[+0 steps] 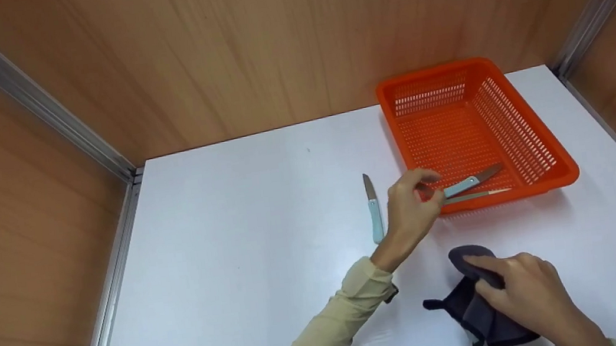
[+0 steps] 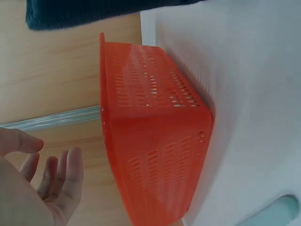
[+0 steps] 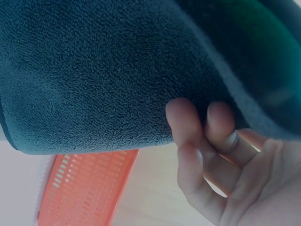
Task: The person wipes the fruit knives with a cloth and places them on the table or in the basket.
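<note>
My left hand [image 1: 413,206] hovers over the near-left corner of an orange plastic basket [image 1: 389,109]. Its fingers are loosely bent, and the left wrist view shows nothing between them. Just beyond its fingertips, a knife [image 1: 463,186] with a light blue handle lies in the basket, alongside another slim knife [image 1: 475,196]. Left of this hand, a third knife [image 1: 375,220] lies on the white table, blade pointing away. In front of the basket, my right hand [image 1: 528,287] pinches a dark grey cloth [image 3: 94,80], which is partly folded and bunched. The palm side is hidden in the head view.
The basket stands at the back right, near the wooden back wall [image 1: 267,47]. Wooden side panels with metal edge strips [image 1: 56,111] bound the white table [image 1: 221,238] on both sides.
</note>
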Demonstrator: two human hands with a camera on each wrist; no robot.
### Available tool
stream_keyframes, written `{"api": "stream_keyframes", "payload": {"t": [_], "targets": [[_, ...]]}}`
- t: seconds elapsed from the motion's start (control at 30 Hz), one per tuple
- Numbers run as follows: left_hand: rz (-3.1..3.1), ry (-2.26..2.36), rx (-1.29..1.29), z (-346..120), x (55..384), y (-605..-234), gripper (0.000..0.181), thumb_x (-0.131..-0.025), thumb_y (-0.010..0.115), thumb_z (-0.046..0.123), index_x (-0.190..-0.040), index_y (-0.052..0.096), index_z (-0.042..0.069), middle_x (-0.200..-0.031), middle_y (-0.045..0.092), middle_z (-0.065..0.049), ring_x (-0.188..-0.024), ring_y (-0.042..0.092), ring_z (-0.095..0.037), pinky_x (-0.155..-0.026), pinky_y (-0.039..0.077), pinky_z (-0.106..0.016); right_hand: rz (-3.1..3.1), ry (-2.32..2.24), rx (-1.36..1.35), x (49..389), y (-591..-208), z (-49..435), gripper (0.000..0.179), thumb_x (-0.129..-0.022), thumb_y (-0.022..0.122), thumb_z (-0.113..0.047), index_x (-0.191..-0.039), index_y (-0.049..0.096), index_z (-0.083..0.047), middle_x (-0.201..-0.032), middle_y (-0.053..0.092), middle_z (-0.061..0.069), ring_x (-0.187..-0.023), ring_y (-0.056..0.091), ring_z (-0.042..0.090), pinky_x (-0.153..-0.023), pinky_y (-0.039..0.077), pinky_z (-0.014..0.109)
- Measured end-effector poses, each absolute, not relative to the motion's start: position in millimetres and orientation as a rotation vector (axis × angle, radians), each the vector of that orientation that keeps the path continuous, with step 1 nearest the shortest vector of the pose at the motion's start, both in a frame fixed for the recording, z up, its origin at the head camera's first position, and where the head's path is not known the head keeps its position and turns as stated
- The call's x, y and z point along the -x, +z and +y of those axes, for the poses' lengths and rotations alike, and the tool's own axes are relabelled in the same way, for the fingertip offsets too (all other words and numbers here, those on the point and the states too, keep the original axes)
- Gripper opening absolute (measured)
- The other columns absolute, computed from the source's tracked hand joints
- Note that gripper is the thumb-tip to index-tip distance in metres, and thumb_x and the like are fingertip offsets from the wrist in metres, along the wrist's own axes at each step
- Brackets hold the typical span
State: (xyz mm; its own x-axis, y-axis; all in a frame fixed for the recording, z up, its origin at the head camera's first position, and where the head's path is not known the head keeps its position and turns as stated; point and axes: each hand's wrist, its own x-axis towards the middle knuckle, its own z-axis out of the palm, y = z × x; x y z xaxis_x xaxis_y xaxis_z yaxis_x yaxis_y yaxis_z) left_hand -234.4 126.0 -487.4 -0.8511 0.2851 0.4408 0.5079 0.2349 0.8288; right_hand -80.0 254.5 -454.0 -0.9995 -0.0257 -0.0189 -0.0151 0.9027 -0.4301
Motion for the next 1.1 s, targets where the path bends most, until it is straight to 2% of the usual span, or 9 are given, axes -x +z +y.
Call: {"api": "stream_keyframes", "payload": {"t": [0.23, 0.37, 0.47, 0.63, 0.83, 1.1], "targets": [[-2.483, -1.526, 0.434, 83, 220, -525, 0.021, -0.074, 0.071, -0.001, -0.092, 0.069, 0.010, -0.091, 0.065, 0.002, -0.077, 0.061, -0.015, -0.061, 0.050, -0.018, 3.038, -0.662, 0.007, 80, -452, 251, 0.033, -0.076, 0.071, -0.016, -0.109, 0.073, -0.014, -0.083, 0.070, 0.016, -0.071, 0.063, 0.027, -0.061, 0.054, 0.049], [-2.696, -1.315, 0.319, 73, 224, -543, 0.025, -0.073, 0.074, 0.004, -0.097, 0.068, 0.010, -0.095, 0.062, -0.003, -0.079, 0.059, -0.016, -0.055, 0.049, -0.023, 3.054, -0.665, 0.016, 81, -452, 249, 0.033, -0.075, 0.071, -0.015, -0.108, 0.073, -0.014, -0.081, 0.070, 0.015, -0.069, 0.062, 0.026, -0.059, 0.053, 0.047], [-2.829, -1.153, 0.277, 70, 230, -555, 0.031, -0.073, 0.077, 0.010, -0.102, 0.066, 0.010, -0.096, 0.059, -0.005, -0.078, 0.055, -0.014, -0.053, 0.048, -0.026, 3.066, -0.659, 0.031, 81, -453, 247, 0.032, -0.075, 0.072, -0.015, -0.107, 0.073, -0.014, -0.078, 0.070, 0.013, -0.066, 0.061, 0.023, -0.057, 0.052, 0.045], [-2.953, -0.961, 0.259, 67, 239, -571, 0.039, -0.072, 0.081, 0.017, -0.105, 0.061, 0.008, -0.090, 0.055, -0.004, -0.075, 0.052, -0.014, -0.050, 0.046, -0.026, 3.056, -0.644, 0.045, 83, -453, 245, 0.033, -0.075, 0.072, -0.017, -0.108, 0.073, -0.014, -0.079, 0.070, 0.014, -0.065, 0.060, 0.022, -0.056, 0.052, 0.044], [-2.990, -0.804, 0.272, 66, 244, -574, 0.046, -0.074, 0.080, 0.016, -0.112, 0.057, 0.005, -0.088, 0.061, -0.006, -0.073, 0.057, -0.017, -0.049, 0.046, -0.029, 3.035, -0.640, 0.044, 84, -454, 245, 0.033, -0.076, 0.073, -0.017, -0.109, 0.072, -0.014, -0.080, 0.070, 0.014, -0.066, 0.059, 0.022, -0.058, 0.052, 0.045], [-3.024, -0.849, 0.268, 60, 247, -563, 0.029, -0.067, 0.075, 0.003, -0.093, 0.062, 0.001, -0.071, 0.058, -0.004, -0.058, 0.053, -0.013, -0.045, 0.046, -0.026, 3.022, -0.649, 0.029, 84, -453, 244, 0.033, -0.076, 0.072, -0.017, -0.109, 0.072, -0.013, -0.084, 0.070, 0.016, -0.068, 0.061, 0.024, -0.060, 0.053, 0.048]]}}
